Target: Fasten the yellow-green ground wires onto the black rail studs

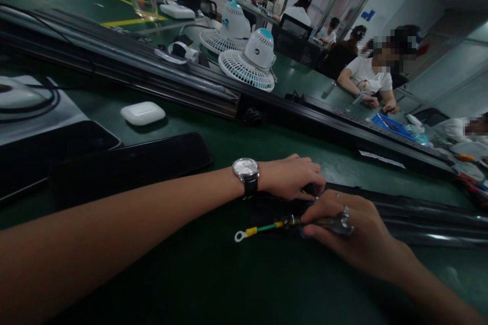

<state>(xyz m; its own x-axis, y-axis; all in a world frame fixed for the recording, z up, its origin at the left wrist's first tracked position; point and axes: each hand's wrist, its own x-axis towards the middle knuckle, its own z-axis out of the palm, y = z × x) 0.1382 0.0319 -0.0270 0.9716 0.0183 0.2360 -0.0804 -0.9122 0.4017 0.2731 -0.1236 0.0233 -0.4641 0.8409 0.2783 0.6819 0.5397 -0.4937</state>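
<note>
My right hand [351, 223] is closed around a small metallic tool or part. From its fingertips a short green wire [266, 227] with yellow sleeves points left, ending in a ring terminal [240, 236]. Just beyond, my left hand [295, 176], with a watch [246, 168] on its wrist, has its fingers curled down beside the right fingertips; what they pinch is too small to make out. Black wrapped strips [427, 216] run rightward from under both hands across the green table [183, 274].
A long black rail [320, 124] crosses the table beyond my hands. Two white fans [259, 51] stand behind it. At the left lie a white case [143, 113] and a dark flat device [163, 155]. A person [369, 81] sits across, near a blue tray [392, 127].
</note>
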